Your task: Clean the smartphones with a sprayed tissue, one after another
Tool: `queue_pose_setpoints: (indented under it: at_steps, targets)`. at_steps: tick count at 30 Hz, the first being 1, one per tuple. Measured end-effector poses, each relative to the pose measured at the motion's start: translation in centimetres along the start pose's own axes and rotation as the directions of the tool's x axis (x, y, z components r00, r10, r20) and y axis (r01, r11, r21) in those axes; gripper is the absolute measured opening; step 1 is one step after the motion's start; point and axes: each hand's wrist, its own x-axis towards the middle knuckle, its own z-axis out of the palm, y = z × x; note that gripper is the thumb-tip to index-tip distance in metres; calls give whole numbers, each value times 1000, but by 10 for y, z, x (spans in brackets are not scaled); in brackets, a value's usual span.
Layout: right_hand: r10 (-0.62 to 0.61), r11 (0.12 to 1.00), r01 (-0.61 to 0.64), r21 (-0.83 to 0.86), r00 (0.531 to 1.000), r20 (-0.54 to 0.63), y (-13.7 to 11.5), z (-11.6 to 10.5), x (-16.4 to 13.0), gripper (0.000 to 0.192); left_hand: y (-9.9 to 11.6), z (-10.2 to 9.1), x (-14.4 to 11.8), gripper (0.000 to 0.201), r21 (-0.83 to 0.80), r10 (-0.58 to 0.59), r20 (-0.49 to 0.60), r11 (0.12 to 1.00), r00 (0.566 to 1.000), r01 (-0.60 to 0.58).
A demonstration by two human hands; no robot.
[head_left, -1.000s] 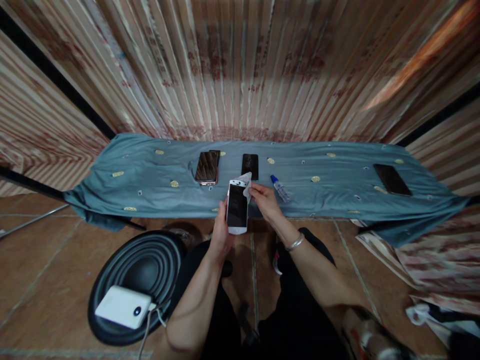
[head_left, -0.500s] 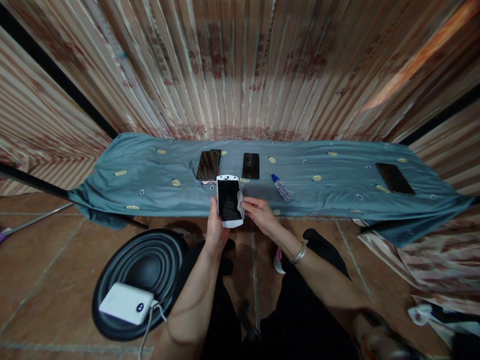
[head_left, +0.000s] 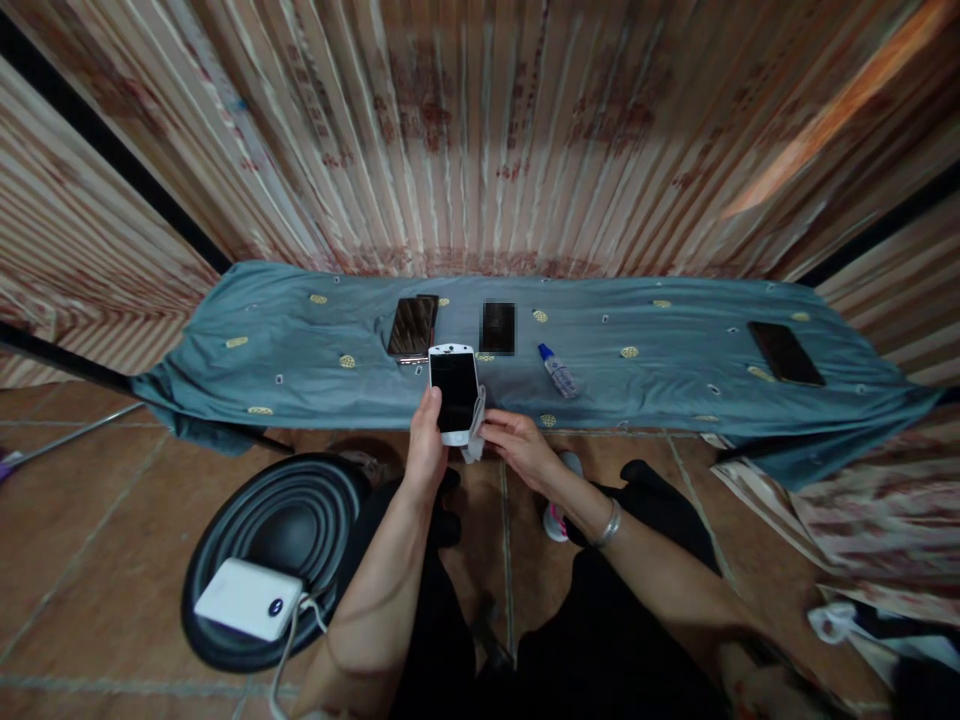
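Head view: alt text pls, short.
A seated person's left hand holds a white phone while the right hand presses a small white cloth to its edge, over a teal-covered table holding dark phones and a small bottle.

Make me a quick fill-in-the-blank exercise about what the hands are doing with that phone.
The left hand holds a white smartphone with a ____ screen.
The right hand pinches a small white ____ against the phone's lower right edge.
A small clear bottle with a ____ cap lies on the teal cloth.

Missing words: dark; cloth; blue
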Motion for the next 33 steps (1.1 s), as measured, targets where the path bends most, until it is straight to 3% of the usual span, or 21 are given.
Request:
queue_pose_setpoints:
  at_steps: [5,8,10,13,15,17,20,23,29,33]
  targets:
    - [-115,967,107,-231,993,-22,-1,-15,5,22,-3,0,6,61,36,49,-94,998,994,-46]
    - [-187,872,165,-461,982,-1,-2,-20,4,20,-5,0,7,64,32,34,-107,999,994,-30]
    - [-218,732,172,-659,976,13,-3,-21,0,22,-5,2,5,59,42,19,-72,999,997,-16]
    - [-275,425,182,-887,959,66,-3,-17,-7,25,-5,7,1,52,68,1,-50,998,999,2]
    - [-324,253,235,-938,935,147,-1,-13,-11,28,-4,9,0,49,85,6,-60,996,998,-1]
    - [-370,156,313,-937,898,239,1,-8,-15,30,-5,9,0,45,94,23,-72,995,997,-16]
    - [-422,108,418,-902,841,339,4,1,-20,33,-5,8,0,39,74,12,-124,997,992,-3]
    - [-448,86,487,-869,798,403,5,10,-25,39,-3,7,0,33,19,-73,-170,997,983,77]
    - [-492,-8,517,-856,743,453,5,15,-29,46,11,8,-2,38,-98,-330,-47,941,943,324]
    - [-510,-3,498,-867,745,430,2,9,-22,45,16,15,-8,43,-148,-371,-16,919,929,365]
